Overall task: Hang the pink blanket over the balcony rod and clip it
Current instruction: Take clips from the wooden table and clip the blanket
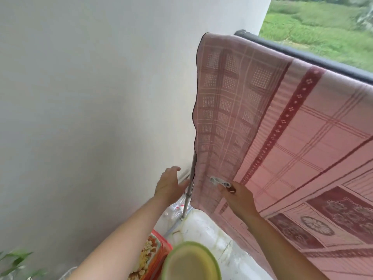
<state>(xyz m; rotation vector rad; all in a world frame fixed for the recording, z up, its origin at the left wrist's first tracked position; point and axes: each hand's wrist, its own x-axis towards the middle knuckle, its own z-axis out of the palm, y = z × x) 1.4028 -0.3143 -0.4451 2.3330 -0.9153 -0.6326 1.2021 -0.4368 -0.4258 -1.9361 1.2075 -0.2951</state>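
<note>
Both arms in shot: the left hand (169, 185) and right hand (239, 197) are bare, and the left forearm (121, 239) and right forearm (282, 239) run bare all the way to the frame's lower edge (anything worn higher up is out of shot). Left fingertips blurred.
</note>
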